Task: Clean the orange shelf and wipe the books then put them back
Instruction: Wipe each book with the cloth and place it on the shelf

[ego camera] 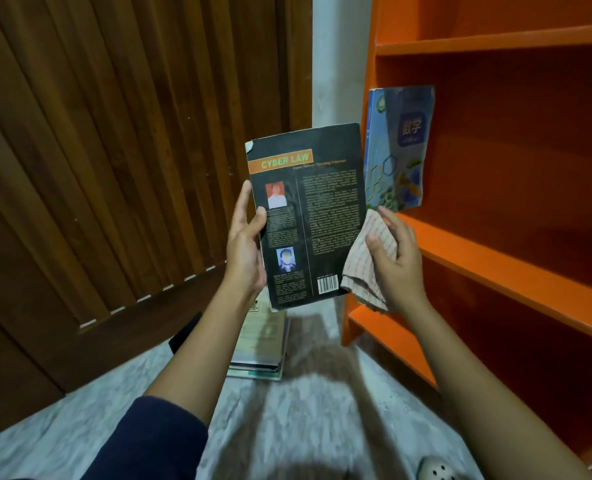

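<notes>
left hand grips black book by its left edge | right hand presses striped cloth to its right edge | blue book already stands at orange shelf's left end | floor pile still waits, roughly early-to-mid task

1 head camera looks forward and down, near the orange shelf.

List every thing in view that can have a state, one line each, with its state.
Cyber Law book, closed, back cover showing, held by left hand.
cloth, crumpled, held by right hand against that book's lower right edge.
blue book, closed, standing on orange shelf.
stack of books, lying flat on floor.
</notes>
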`<state>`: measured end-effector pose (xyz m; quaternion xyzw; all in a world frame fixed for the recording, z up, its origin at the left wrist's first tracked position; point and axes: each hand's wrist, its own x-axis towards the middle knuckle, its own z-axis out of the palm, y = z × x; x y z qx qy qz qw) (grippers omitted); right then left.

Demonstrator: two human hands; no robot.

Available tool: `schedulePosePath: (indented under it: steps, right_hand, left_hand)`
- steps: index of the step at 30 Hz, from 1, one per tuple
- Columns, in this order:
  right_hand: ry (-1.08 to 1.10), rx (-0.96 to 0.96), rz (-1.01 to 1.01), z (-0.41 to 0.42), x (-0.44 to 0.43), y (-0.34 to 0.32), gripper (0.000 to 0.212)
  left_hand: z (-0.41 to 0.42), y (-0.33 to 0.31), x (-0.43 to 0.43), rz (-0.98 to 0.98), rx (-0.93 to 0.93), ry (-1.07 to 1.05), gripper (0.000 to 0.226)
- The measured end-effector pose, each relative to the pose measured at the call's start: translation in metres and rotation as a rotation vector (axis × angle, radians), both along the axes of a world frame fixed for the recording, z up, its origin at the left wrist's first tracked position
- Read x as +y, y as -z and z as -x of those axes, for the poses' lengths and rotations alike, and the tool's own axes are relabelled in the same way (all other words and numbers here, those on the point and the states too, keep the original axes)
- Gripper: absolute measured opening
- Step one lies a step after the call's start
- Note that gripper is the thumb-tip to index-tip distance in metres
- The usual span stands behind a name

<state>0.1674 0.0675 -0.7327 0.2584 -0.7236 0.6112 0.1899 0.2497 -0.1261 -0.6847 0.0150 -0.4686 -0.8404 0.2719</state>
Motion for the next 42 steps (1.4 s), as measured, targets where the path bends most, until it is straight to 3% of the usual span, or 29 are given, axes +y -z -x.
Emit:
schedulePosePath:
  steps: [5, 8, 11, 18, 22, 24, 30, 42]
  right_hand:
    - [-0.351, -0.276, 0.096, 0.001, 0.009, -0.003, 0.062]
    - [-0.414, -0.359, 0.141, -0.004, 0.007, 0.002, 0.065]
    - [-0.36, -0.316, 0.183, -0.01, 0.0, 0.007, 0.071]
    - [-0.222, -0.16, 0.162, -0.024, -0.002, 0.01, 0.057]
    - [-0.158, -0.104, 0.12, -0.029, -0.002, 0.017, 0.054]
    - [-0.123, -0.094, 0.101, -0.03, -0.001, 0.022, 0.052]
    - [-0.066, 0.026, -0.049, -0.044, -0.008, 0.033, 0.053]
    - [0.16, 0.291, -0.199, -0.061, -0.033, 0.051, 0.062]
  left_hand:
    - [-0.002, -0.002, -0.003, 0.102, 0.011, 0.01, 0.049]
    - [0.0, -0.001, -0.006, 0.185, -0.004, -0.01, 0.048]
    - [0.005, 0.005, -0.011, 0.229, -0.051, -0.015, 0.048]
    - [0.018, 0.02, -0.003, 0.369, -0.174, -0.066, 0.055]
    - [0.018, 0.027, 0.005, 0.823, -0.38, -0.439, 0.056]
    - [0.014, 0.03, 0.016, 0.864, -0.292, -0.505, 0.055]
    - [0.01, 0.027, 0.045, 0.853, -0.151, -0.226, 0.072]
    - [0.0, 0.019, 0.049, 0.971, -0.012, -0.379, 0.069]
